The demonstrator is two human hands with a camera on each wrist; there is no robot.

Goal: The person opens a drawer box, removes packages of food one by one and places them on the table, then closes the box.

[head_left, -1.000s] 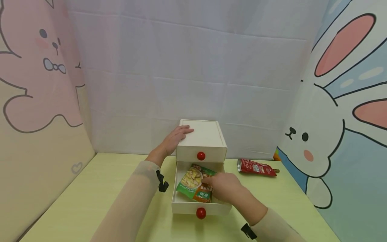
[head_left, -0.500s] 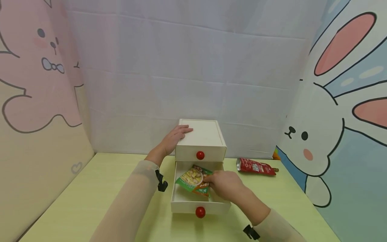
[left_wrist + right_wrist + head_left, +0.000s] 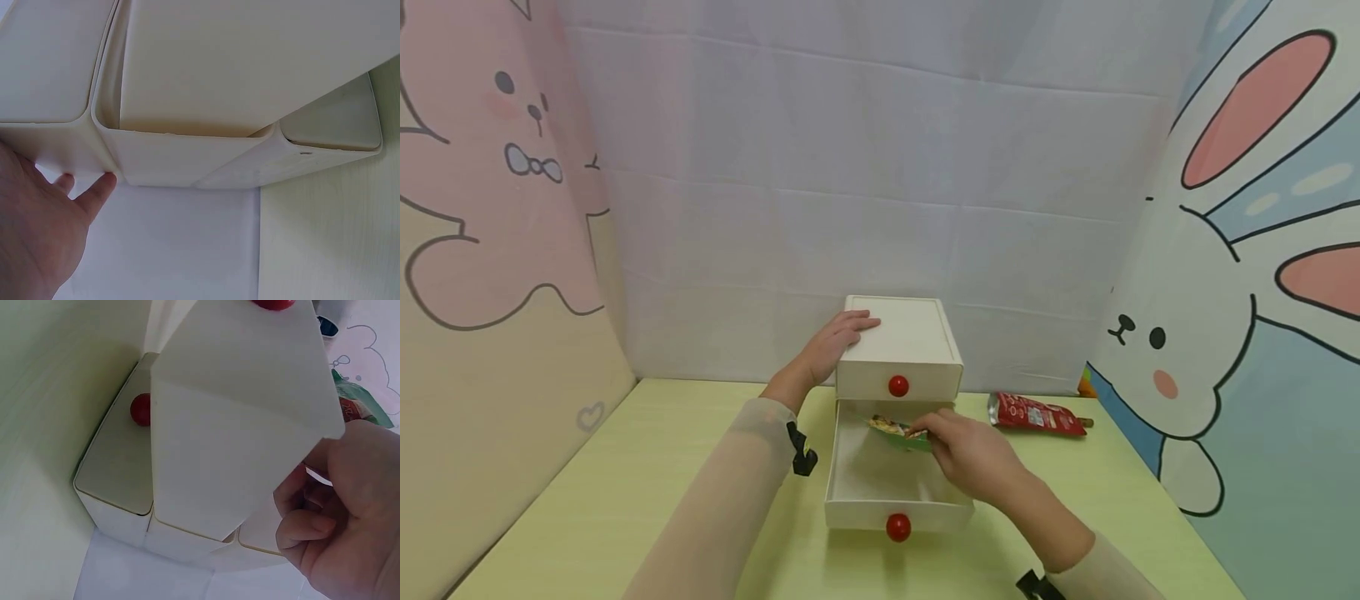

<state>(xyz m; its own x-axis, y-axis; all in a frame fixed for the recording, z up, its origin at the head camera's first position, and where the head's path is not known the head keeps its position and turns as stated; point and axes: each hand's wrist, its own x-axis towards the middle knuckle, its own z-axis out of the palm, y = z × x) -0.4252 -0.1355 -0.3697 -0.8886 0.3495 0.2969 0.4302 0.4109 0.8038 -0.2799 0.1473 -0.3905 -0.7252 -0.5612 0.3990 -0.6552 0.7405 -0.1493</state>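
A white drawer unit (image 3: 901,332) with red knobs stands on the table, one drawer (image 3: 887,475) pulled out below the top one. My left hand (image 3: 831,343) rests on the top's left edge, fingers extended; the left wrist view shows the hand (image 3: 47,225) against the unit's side. Over the pulled-out drawer, my right hand (image 3: 973,454) pinches a green snack packet (image 3: 898,433), seen nearly edge-on. In the right wrist view the packet (image 3: 362,406) shows above the hand (image 3: 350,512), partly hidden by it and the drawer.
A red packet (image 3: 1037,415) lies on the table right of the unit, with a small brown thing at its far end. A white cloth hangs behind, and cartoon-printed panels stand at both sides. In the right wrist view, another red knob (image 3: 141,410) marks a lower drawer.
The packet has lifted off the drawer floor and tilted from face-up to nearly edge-on, with my right hand gripping it and shifted slightly up and right. My left hand has stayed in place.
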